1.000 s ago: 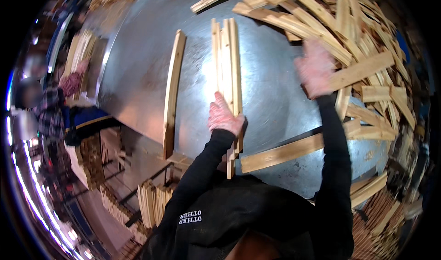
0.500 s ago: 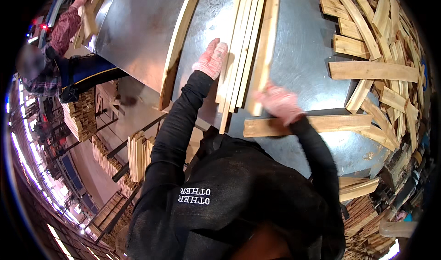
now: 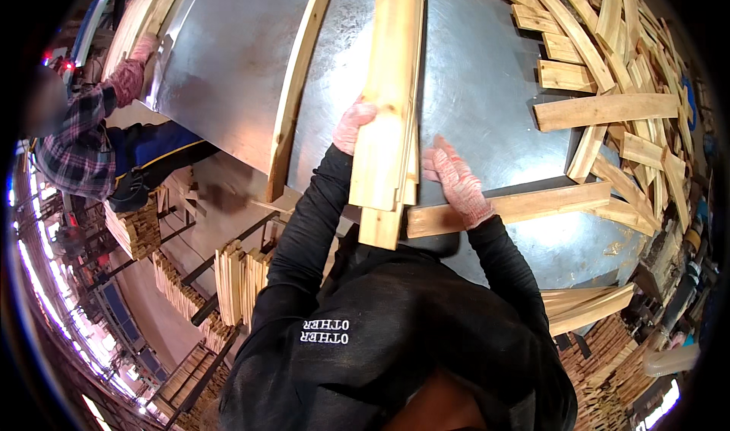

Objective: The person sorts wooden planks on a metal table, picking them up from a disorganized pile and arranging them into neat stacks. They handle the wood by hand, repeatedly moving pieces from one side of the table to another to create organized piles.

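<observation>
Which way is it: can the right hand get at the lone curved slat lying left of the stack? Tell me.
Probably not directly: the right hand sits right of the stack of slats, which lies between it and the curved slat. The left hand is nearer.

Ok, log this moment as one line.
left hand: gripping wooden slat bundle | right hand: on bundle's right edge | bundle: flat on metal table | loose slat pile: right

Printed patch on the dark top – little else of the kind

A small white printed patch (image 3: 325, 332) sits on the front of the person's black top, low in the view – two short rows of white characters, upside down from here. No packages, signs or screens can be made out.
</observation>
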Demonstrator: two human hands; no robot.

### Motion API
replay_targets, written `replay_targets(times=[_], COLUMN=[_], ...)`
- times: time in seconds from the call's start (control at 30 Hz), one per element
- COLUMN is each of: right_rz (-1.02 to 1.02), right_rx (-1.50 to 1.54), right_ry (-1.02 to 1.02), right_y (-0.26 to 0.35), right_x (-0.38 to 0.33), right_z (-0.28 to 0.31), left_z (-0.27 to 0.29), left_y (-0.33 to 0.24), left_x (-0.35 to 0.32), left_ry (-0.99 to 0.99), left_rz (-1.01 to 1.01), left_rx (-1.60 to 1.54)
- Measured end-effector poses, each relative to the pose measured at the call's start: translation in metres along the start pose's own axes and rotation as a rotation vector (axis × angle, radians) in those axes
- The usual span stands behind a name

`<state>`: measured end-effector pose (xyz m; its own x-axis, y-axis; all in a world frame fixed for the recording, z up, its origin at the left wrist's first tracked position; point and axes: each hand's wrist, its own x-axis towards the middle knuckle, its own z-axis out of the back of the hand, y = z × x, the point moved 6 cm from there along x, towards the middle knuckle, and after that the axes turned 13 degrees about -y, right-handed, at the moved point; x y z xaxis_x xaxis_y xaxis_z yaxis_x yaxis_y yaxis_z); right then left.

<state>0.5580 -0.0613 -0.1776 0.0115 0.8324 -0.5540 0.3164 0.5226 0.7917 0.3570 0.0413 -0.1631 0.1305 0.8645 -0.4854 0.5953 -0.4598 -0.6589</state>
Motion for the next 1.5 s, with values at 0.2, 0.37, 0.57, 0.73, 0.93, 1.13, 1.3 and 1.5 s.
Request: replay_targets(times=[0.2, 0.37, 0.57, 0.73, 0.93, 1.13, 1.3, 1.5], right_rz=[0.209, 0.301, 0.264, 0.209, 0.721, 0.389, 0.178, 0.137], right_rx=[-0.37, -1.149, -1.035, -0.983, -0.943, -0.196, 0.07, 0.029], right_ry=[-0.033, 0.001, -0.095, -0.068, -0.286, 0.07, 0.091, 0.147], right_y=[0.042, 0.031, 0.033, 0.036, 0.057, 0.089, 0.102, 0.083], right_x=[-0.013, 0.003, 0.006, 0.019, -0.008, -0.027, -0.024, -0.023], right_z=[-0.073, -0.088, -0.093, -0.104, -0.088, -0.161, -0.167, -0.183], left_z=[0.072, 0.069, 0.023, 0.073, 0.056, -0.009, -0.029, 0.019], left_y=[0.032, -0.033, -0.053, -0.039, -0.065, -0.075, -0.082, -0.13], left_x=[0.002, -0.027, -0.043, -0.013, -0.053, -0.107, -0.118, -0.175], left_ry=[-0.336, -0.54, -0.427, -0.286, -0.313, -0.185, -0.179, -0.347], left_rz=[0.143, 0.064, -0.161, -0.168, -0.247, -0.512, -0.608, -0.432], left_rx=[-0.015, 1.689, 1.357, 1.12, 0.83, 0.59, 0.919, 0.642])
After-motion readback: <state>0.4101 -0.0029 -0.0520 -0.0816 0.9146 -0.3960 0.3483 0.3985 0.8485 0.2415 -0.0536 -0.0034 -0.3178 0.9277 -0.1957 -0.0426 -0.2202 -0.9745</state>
